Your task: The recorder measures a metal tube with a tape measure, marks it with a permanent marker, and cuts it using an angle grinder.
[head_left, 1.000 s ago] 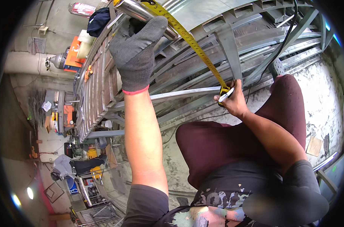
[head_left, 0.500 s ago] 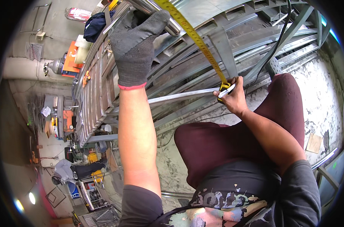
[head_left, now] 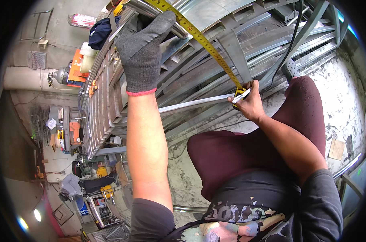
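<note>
My left hand (head_left: pixel 142 60), in a dark grey knit glove with a red cuff, is closed around a shiny round metal tube (head_left: pixel 179 31). Its fingertips are hidden behind the tube and the glove. From the upper edge a yellow tape measure blade (head_left: pixel 210 47) runs out past the tube, slanting down to the right. My bare right hand (head_left: pixel 252 105) grips the black-and-yellow case of the tape measure (head_left: pixel 238 93), close to my knee. A slim white marker (head_left: pixel 242 96) is pinched in the same hand, lying across the case.
Stacked steel bars and a slatted metal frame (head_left: pixel 103 101) spread under and beyond my hands. A black cable (head_left: pixel 290 48) hangs at the right. An orange box (head_left: pixel 77 69), a gas cylinder (head_left: pixel 61 76) and a dark cloth (head_left: pixel 100 34) lie to the left, with cluttered tools farther down.
The tube and the upper stretch of the tape blade sit slightly farther left in the view. Both hands keep their hold, and the whole view has shifted a little.
</note>
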A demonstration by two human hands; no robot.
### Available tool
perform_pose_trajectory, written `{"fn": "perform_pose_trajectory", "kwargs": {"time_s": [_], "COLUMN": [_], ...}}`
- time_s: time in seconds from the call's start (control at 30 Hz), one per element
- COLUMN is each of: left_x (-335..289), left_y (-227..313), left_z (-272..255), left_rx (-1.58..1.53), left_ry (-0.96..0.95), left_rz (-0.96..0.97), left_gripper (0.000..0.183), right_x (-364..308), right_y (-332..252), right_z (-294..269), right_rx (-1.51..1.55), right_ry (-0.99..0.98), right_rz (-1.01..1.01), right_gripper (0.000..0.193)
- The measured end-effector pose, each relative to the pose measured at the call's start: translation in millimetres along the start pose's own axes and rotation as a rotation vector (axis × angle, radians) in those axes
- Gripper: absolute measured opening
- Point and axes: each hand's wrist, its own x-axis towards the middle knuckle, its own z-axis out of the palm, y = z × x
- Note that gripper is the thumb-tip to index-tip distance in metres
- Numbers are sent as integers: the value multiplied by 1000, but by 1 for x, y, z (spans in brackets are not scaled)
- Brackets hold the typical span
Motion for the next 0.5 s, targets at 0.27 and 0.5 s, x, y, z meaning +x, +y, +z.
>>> {"fn": "perform_pose_trajectory", "kwargs": {"time_s": [0.27,0.5], "left_x": [-2,2], "left_y": [7,24], "left_z": [1,2], "left_rx": [289,913], "left_ry": [-29,-177], "left_rz": [123,573], "left_gripper": [36,47], "right_x": [1,2], "right_y": [3,6], "right_z": [4,0], "right_rx": [-14,-32], "right_ry": [-10,13], "right_rz": [-10,6], "right_gripper": [78,78]}}
